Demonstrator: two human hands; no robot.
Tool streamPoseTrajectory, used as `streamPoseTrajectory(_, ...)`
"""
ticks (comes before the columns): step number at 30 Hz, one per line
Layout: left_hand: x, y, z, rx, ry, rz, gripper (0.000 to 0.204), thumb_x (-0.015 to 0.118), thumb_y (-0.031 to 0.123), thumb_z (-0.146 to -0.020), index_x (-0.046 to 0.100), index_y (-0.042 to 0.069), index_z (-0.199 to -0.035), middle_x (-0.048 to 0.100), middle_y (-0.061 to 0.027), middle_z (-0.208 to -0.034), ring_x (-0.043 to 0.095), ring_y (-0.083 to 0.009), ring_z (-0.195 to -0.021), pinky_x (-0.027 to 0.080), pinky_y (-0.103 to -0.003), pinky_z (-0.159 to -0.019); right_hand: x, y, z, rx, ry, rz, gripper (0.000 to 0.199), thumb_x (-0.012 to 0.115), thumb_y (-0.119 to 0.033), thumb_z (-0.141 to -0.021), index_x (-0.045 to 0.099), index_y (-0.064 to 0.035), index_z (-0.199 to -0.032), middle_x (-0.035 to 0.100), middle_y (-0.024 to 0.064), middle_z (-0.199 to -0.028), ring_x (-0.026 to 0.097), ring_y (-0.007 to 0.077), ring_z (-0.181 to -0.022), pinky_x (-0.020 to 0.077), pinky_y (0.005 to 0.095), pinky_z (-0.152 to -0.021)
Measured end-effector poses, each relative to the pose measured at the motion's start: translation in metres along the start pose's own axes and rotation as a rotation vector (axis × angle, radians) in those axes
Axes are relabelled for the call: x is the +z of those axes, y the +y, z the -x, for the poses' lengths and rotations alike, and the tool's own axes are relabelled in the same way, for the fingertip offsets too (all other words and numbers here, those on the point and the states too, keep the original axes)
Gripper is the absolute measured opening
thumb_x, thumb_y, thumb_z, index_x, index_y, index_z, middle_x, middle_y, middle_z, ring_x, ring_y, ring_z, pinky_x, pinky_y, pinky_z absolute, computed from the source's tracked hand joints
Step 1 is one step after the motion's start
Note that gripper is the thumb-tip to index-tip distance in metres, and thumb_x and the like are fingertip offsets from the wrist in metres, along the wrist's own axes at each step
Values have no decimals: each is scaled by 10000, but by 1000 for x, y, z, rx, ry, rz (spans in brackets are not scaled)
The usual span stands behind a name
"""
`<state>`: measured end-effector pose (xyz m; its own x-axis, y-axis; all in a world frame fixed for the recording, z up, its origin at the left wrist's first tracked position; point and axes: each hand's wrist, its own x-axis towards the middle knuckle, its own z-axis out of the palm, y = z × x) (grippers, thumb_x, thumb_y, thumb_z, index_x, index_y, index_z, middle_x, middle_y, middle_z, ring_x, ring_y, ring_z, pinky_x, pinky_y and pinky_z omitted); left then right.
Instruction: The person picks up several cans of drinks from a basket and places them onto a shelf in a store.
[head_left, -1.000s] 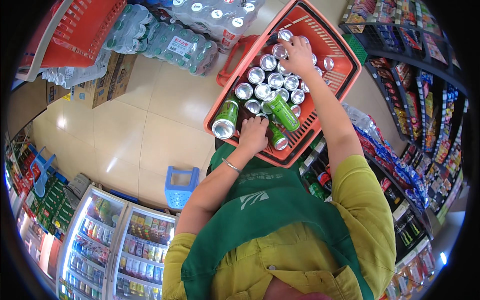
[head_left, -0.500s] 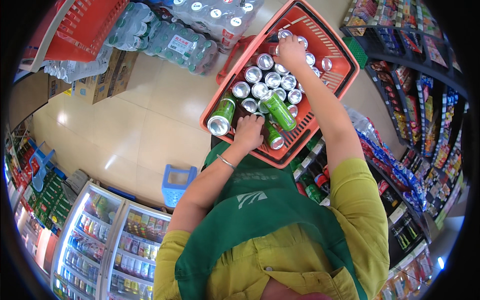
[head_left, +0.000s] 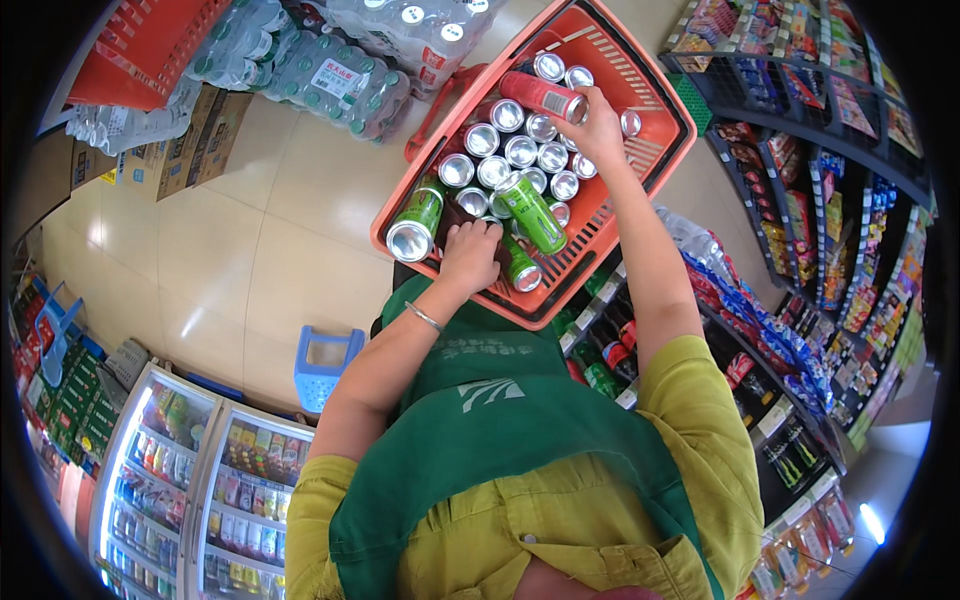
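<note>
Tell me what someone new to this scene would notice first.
Probably the orange-red basket at upper centre, with its cluster of silver-ended cans and a few green cans tipped over at the near side. Toward its far end, the right hand grips a pinkish-red can tilted on its side. Next, perhaps, the brightly lit glass-door fridge at lower left.

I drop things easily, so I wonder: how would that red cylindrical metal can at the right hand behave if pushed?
The red cylindrical metal can would probably roll, being round and tipped on its side. Its smooth, shiny end may slip in the bare right hand. Its straight walls suggest it's fairly stiff.
</note>
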<state>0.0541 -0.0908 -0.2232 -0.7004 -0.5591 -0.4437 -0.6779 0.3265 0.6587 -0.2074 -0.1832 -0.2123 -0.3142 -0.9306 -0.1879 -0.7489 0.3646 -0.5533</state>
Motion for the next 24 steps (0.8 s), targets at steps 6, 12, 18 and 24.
streamPoseTrajectory(6,-1,0,1,-7,0,25,367,713,143,-652,537,90,-970,529,-92,-925,512,-270,-929,373,-403,-817,1,-3,-2,-32,3,47,534,783,-163,-617,538,20,-1055,602,115,-751,607,247,-713,495,349,-673)
streamPoseTrajectory(12,1,-1,1,-2,25,31,353,692,119,-650,540,88,-967,527,-94,-928,511,-271,-920,372,-403,-808,14,-3,-11,-162,33,116,518,753,-222,-651,537,7,-1062,603,152,-859,600,307,-808,488,395,-711)
streamPoseTrajectory(18,-1,0,1,-5,19,45,341,673,106,-654,540,80,-968,526,-104,-927,511,-275,-920,370,-398,-806,42,-4,-38,-358,-68,408,471,693,-177,-659,550,-50,-1090,587,162,-954,580,334,-889,493,413,-737)
streamPoseTrajectory(24,-1,0,0,-18,4,47,358,684,113,-652,549,73,-982,533,-109,-936,512,-276,-928,371,-395,-819,57,-8,-32,-454,-42,409,323,631,-105,-709,598,-60,-1027,580,135,-999,565,326,-907,488,414,-759)
